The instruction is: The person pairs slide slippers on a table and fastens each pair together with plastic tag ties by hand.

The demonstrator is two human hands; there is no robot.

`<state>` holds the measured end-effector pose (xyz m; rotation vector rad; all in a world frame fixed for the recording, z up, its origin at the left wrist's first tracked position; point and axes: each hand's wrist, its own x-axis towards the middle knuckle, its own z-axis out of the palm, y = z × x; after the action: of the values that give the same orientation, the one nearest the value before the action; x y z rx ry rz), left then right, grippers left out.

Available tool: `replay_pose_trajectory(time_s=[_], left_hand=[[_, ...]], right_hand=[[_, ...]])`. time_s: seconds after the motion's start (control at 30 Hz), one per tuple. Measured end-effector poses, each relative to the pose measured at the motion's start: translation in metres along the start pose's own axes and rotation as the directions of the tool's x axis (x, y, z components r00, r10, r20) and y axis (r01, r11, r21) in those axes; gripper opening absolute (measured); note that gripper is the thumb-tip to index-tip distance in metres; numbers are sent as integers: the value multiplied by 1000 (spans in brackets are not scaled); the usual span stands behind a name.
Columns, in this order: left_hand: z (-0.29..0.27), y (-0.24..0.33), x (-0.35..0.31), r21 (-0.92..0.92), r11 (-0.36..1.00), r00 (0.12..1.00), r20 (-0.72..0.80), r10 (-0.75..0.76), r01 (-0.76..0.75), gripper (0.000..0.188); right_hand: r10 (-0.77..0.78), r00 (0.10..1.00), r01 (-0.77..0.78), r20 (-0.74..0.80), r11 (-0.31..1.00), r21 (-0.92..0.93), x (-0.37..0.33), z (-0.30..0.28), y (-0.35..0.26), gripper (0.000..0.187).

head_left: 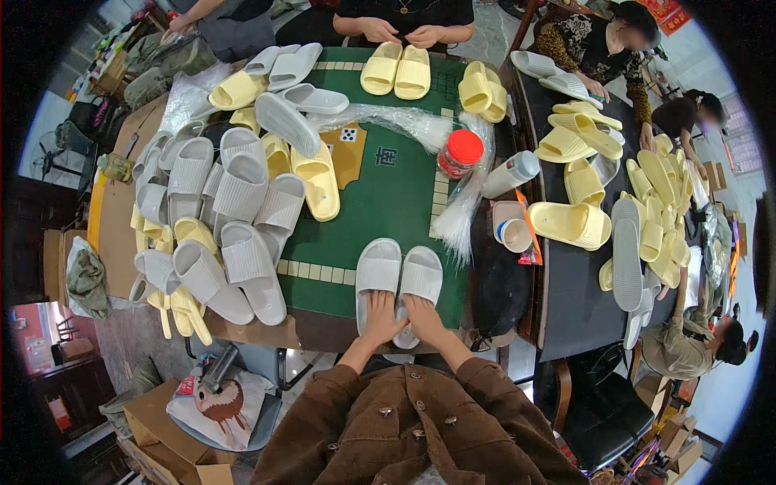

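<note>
A pair of grey slide slippers stands side by side at the near edge of the green table mat, toes pointing away from me. My left hand (pixel 381 318) has its fingers tucked in at the strap of the left grey slipper (pixel 378 265), and the fingertips are partly hidden. In the same way, my right hand (pixel 424 317) grips the right grey slipper (pixel 421 271) at its strap. Left of them lies a heap of grey slippers (pixel 242 182) mixed with yellow ones. A single yellow slipper (pixel 316 182) leans out of the heap onto the mat.
Across the table, a person's hands (pixel 402 34) are behind a yellow pair (pixel 396 71). Clear plastic bags (pixel 388 120), a red-lidded jar (pixel 460 153), a white bottle (pixel 511 174) and a cup (pixel 514 234) lie around the mat. More yellow slippers (pixel 570 224) cover the right-hand table, with people beside it.
</note>
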<state>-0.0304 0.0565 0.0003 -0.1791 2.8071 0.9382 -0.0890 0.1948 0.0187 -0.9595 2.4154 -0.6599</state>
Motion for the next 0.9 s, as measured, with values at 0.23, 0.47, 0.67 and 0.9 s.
replay_pose_trajectory(time_s=[0.23,0.47,0.67,0.9], left_hand=[[13,8,8,10,998,987,-147,-62,64,74],[19,5,10,63,996,974,-220,-45,60,66],[23,13,11,86,987,952,-288,-103,133,54],[26,8,24,144,966,922,-356,-154,216,40]], right_hand=[[-34,999,34,-30,999,28,0,0,2,52],[8,1000,-7,-2,997,83,3,-7,-4,53],[8,1000,-7,-15,995,104,0,-3,-5,47],[23,997,-19,-68,998,57,-2,4,-5,46]])
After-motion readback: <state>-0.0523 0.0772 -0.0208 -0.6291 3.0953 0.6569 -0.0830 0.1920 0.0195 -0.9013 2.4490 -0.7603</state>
